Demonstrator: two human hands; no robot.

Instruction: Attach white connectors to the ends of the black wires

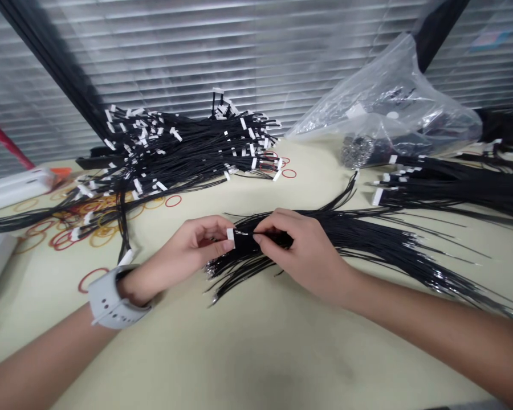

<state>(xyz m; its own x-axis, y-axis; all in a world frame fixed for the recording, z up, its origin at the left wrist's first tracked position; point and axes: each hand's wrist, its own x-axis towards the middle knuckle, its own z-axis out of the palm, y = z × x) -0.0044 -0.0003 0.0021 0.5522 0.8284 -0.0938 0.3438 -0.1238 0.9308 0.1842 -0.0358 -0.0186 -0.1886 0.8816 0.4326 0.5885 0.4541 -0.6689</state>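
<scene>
White conn. [230, 235] in L hand [196, 244]

No readable text, brand or number anywhere. Bag [436, 114], 2 o'clock: dark marks [404, 97] on the plastic, maybe writing, illegible. White patch [357, 111] on same bag, toward its 8 o'clock side: possibly a label, can't tell. Pink-and-blue patch [491, 40], 2 o'clock near edge: blurred, content unclear. White plug [231, 238], just off centre toward 7 o'clock: too small to tell any lettering.
</scene>
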